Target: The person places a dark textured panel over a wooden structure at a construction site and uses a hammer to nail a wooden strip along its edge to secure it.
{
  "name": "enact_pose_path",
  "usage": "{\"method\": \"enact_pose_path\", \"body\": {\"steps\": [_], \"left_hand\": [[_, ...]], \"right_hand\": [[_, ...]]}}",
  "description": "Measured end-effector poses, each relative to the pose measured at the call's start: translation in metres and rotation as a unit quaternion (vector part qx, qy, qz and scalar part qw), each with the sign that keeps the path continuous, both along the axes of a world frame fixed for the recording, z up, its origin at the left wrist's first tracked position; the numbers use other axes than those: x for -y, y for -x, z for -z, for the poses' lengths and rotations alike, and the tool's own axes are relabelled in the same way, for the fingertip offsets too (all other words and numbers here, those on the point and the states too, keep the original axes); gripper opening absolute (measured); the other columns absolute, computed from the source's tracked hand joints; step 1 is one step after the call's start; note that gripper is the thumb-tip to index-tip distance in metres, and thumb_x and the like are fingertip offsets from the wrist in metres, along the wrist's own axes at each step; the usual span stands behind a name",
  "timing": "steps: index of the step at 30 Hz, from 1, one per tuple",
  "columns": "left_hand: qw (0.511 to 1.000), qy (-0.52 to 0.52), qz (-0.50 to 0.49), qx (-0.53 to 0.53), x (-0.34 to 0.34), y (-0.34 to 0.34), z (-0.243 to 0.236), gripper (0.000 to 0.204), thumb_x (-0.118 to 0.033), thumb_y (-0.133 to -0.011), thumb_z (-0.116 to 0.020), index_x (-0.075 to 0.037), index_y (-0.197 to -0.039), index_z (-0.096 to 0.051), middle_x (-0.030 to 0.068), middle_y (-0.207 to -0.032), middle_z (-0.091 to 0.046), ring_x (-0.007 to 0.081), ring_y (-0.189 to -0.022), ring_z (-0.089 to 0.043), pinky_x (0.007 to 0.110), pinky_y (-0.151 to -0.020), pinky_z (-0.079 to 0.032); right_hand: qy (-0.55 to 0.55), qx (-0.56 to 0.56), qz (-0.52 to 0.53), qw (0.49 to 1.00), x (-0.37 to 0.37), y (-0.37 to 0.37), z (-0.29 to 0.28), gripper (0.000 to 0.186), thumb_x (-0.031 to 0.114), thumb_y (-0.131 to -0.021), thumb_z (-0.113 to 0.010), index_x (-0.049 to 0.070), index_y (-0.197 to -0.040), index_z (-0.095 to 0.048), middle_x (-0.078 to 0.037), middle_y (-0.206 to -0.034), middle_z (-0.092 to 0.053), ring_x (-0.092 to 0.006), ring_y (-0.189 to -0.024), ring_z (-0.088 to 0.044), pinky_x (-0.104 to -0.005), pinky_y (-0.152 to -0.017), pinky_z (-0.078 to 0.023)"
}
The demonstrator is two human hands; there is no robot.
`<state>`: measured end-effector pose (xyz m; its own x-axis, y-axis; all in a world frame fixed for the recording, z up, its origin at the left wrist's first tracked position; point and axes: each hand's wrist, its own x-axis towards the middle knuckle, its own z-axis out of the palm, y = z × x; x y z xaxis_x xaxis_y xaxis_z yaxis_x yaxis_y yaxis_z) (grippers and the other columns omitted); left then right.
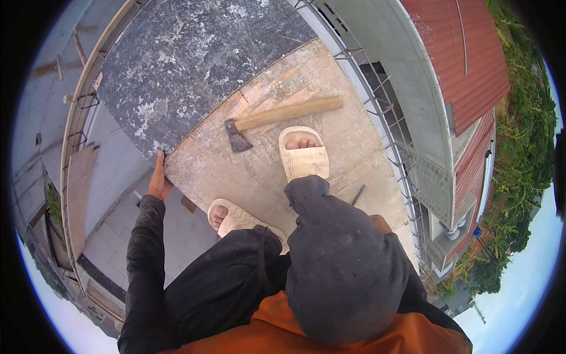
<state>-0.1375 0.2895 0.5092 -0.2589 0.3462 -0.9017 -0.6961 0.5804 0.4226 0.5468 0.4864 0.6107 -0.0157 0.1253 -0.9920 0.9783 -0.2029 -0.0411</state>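
My left hand [159,180] is at the left edge of the platform, its upper finger stretched along the near corner of a scuffed black board [206,59]. It appears to grip that corner; its other fingers are mostly hidden. An axe [283,114] with a wooden handle and dark metal head lies on the pale wooden board [354,147], just beyond my feet. Only a small part of my right hand [380,223] shows behind my raised knee, its fingers hidden. Near it, a thin dark bar [358,195] lies or leans on the pale board; whether I hold it cannot be seen.
My cream slippers [303,159] are on the pale board. Metal lattice bars [383,109] run along the right side, and a curved rail [75,127] along the left. Below left is a drop to a grey tiled floor [121,245]. Red roofing [460,53] rises at the right.
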Motion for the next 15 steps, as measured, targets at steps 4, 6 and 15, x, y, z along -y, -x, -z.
{"method": "enact_pose_path", "body": {"steps": [4, 6, 15], "left_hand": [[0.999, 0.035, 0.017, -0.027, 0.005, -0.004, -0.004, 0.109, -0.081, -0.086, -0.067, 0.001, -0.155, -0.043, 0.0175, -0.154, -0.052, 0.0290, -0.142, -0.050, 0.047, -0.119, -0.038], [0.995, 0.065, 0.044, -0.060, -0.010, 0.000, -0.008, 0.120, -0.084, -0.081, -0.069, 0.002, -0.158, -0.037, 0.0217, -0.158, -0.046, 0.0324, -0.145, -0.047, 0.049, -0.119, -0.038], [0.955, 0.139, 0.117, -0.234, 0.096, -0.016, -0.081, 0.105, -0.066, -0.092, -0.067, 0.004, -0.162, -0.031, 0.0292, -0.158, -0.046, 0.0369, -0.145, -0.048, 0.043, -0.117, -0.041]], "right_hand": [[-0.276, -0.173, 0.054, 0.944, -0.133, 0.127, 0.016, 0.048, 0.037, -0.099, -0.068, 0.000, -0.128, -0.068, -0.020, -0.110, -0.076, -0.0285, -0.103, -0.073, -0.0384, -0.094, -0.054], [-0.364, -0.242, 0.025, 0.899, -0.200, 0.212, 0.011, 0.051, 0.035, -0.099, -0.069, 0.000, -0.134, -0.064, -0.018, -0.114, -0.074, -0.0274, -0.104, -0.071, -0.0391, -0.094, -0.054], [-0.423, -0.423, -0.557, 0.576, -0.242, 0.519, 0.030, 0.067, 0.038, -0.098, -0.069, 0.016, -0.157, -0.047, -0.019, -0.161, -0.045, -0.0405, -0.151, -0.037, -0.0513, -0.122, -0.035]]}}
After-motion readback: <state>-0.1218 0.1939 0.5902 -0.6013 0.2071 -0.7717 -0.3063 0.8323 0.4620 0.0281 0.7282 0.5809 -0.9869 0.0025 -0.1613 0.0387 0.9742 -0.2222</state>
